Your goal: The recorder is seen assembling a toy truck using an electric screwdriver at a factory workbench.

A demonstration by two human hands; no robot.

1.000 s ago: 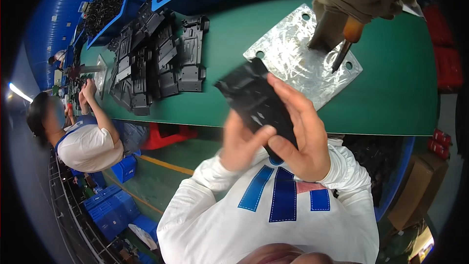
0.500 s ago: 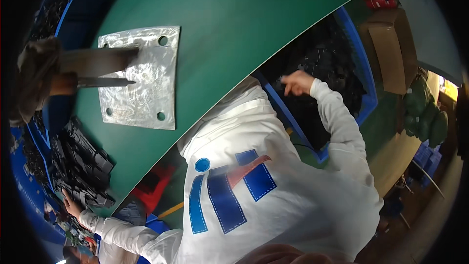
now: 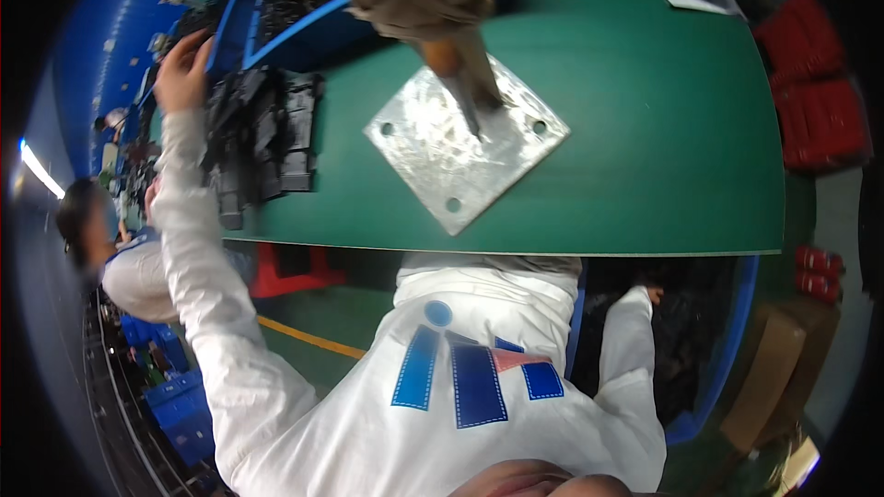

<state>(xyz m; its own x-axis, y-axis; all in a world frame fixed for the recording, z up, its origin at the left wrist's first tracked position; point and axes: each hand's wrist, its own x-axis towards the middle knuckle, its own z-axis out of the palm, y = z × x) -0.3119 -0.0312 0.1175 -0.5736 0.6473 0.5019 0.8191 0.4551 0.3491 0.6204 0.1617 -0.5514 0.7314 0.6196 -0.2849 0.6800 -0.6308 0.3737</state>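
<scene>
Far left, the left hand is raised, fingers parted, nothing visible between them. Black plastic brackets lie heaped just to its right on the green bench, long axes running near to far; left hand much the nearer. Right hand reaches into the blue crate at near right, mostly hidden: grip can't be told, dark contents indistinct.

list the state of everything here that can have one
Left grip: open, fingers slightly curled
Right grip: partly hidden, opening unclear
Perforated metal plate: flat on green table
Long black parts: piled
Orange-handled tool: tip down
Upper blue bin: loaded
Lower blue bin: loaded
</scene>
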